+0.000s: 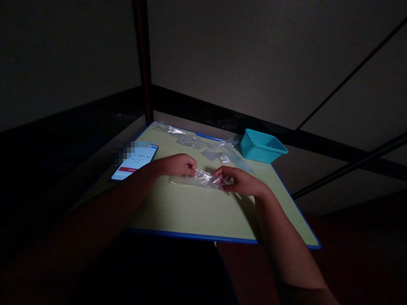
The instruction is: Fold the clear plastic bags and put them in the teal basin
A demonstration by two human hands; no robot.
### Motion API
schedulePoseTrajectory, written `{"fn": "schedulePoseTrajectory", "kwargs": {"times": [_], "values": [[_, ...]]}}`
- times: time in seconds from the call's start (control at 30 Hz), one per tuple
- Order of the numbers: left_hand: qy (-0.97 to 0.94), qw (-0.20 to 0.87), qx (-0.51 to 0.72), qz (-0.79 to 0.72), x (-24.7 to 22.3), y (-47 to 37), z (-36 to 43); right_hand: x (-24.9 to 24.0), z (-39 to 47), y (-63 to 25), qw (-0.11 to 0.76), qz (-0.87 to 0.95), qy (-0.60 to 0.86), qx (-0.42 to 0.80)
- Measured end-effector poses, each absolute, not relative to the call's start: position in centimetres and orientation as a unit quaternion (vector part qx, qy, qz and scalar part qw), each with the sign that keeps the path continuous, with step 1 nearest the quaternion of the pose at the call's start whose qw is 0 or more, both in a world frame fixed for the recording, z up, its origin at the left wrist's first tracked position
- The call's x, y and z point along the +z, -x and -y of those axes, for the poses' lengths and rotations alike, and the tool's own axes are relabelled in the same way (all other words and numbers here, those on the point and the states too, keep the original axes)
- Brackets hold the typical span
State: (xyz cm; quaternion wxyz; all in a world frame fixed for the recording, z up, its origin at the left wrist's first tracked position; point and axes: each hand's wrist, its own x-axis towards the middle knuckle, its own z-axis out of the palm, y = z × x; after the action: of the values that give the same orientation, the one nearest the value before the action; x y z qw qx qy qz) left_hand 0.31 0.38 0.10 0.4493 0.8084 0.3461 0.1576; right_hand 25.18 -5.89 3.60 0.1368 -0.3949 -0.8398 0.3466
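Between my two hands lies a clear plastic bag (pixel 203 179), crinkled and shiny, just over the middle of the table. My left hand (pixel 180 164) has its fingers closed on the bag's left upper part. At the right end, my right hand (pixel 237 179) pinches the bag between thumb and fingers. Whether anything is inside the bag I cannot make out. Beyond my hands, more clear plastic bags (pixel 190 142) lie flat and crumpled along the far side of the table.
A lit phone (pixel 135 163) lies at the table's left side. A turquoise plastic basket (pixel 262 146) stands at the far right corner. The pale table (pixel 190 212) has a blue edge, and dark walls or panels rise behind it.
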Motion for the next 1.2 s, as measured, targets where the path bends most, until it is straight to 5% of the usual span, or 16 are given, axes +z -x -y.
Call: {"fn": "schedulePoseTrajectory", "kwargs": {"times": [0.27, 0.47, 0.67, 0.9, 1.2], "values": [[-0.835, 0.344, 0.21, -0.373, 0.5, -0.4, -0.3, 2.8, 4.6, -26.1, 0.194, 0.798, 0.443, 0.36], [-0.833, 0.332, 0.201, -0.395, 0.7, -0.2, -0.3, 1.5, 4.1, -25.7, 0.157, 0.793, 0.451, 0.377], [-0.833, 0.288, 0.189, -0.434, 0.5, -0.2, -0.2, -0.2, 3.4, -24.6, 0.196, 0.792, 0.491, 0.306], [-0.771, 0.207, 0.264, -0.541, 0.3, 0.2, -1.1, -0.4, 3.5, -23.0, 0.151, 0.828, 0.523, 0.134], [-0.745, 0.195, 0.271, -0.577, -0.3, 0.9, -2.1, -0.6, 3.5, -22.3, 0.116, 0.824, 0.55, 0.073]]}}
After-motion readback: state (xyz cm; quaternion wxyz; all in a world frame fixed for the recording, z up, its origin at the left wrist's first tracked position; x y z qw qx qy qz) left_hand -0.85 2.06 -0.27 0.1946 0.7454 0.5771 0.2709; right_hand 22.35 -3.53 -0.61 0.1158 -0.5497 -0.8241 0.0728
